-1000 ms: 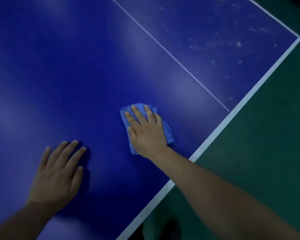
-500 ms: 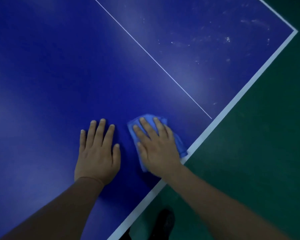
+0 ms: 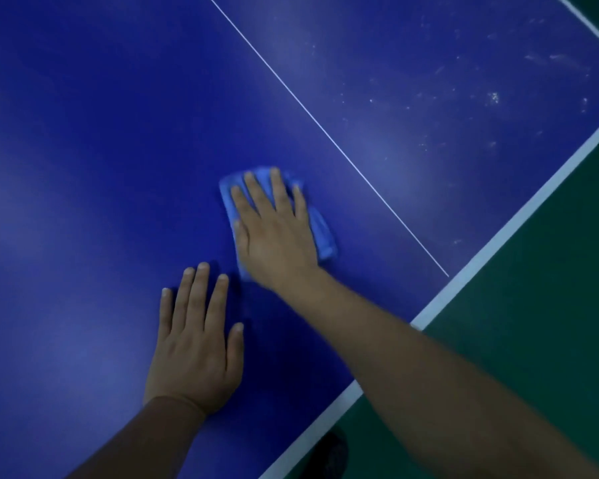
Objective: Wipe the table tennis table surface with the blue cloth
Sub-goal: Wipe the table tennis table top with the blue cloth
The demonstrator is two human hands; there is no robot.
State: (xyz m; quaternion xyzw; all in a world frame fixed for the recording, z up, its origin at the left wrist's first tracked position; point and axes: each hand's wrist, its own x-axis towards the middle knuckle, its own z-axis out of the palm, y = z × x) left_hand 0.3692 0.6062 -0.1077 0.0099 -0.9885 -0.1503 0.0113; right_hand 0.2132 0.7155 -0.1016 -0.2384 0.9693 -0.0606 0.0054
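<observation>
Right hand (image 3: 274, 233) lies flat, fingers straight, pressing the blue cloth (image 3: 320, 233) onto the counter (image 3: 101, 133); left hand (image 3: 196, 344) flat and empty nearby; dusty patch (image 3: 464, 98) beyond the centre line (image 3: 325, 133)

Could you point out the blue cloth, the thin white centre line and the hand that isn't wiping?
blue cloth (image 3: 324, 233): head view, bunched right edge beside the wiping hand.
thin white centre line (image 3: 325, 131): head view, mid-stretch across the table.
left hand (image 3: 196, 354): head view, back of the hand.
</observation>
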